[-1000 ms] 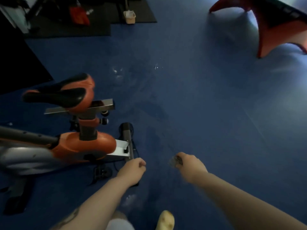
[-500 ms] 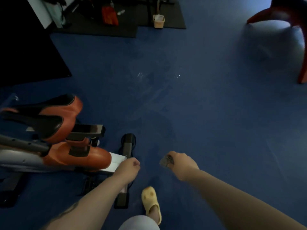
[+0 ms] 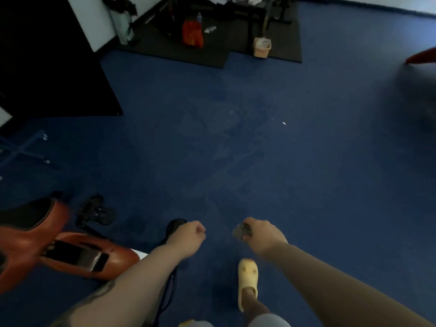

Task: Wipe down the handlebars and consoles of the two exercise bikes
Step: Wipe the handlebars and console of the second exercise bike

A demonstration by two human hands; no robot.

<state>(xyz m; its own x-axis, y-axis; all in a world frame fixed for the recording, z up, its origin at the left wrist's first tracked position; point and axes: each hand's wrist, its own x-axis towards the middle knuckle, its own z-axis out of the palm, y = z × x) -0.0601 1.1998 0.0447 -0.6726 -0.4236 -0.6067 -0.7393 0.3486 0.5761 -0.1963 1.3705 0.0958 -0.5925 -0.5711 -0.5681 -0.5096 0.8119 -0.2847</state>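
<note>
Both arms stretched forward over blue floor (image 3: pixel 295 161), left hand (image 3: pixel 187 238) in an empty fist, right hand (image 3: pixel 262 234) curled around small grey cloth (image 3: pixel 239 232), orange exercise bike (image 3: pixel 70 251) low at left, beside left forearm

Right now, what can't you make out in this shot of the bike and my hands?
- Exercise bike, head view: handlebars and console cut off by the left edge; seat blurred.
- Grey thing in the right hand: mostly hidden by fingers, too blurred to identify.
- Left hand: fisted; contents hidden.
- Second bike: red shape at the right edge, unidentifiable.
</note>
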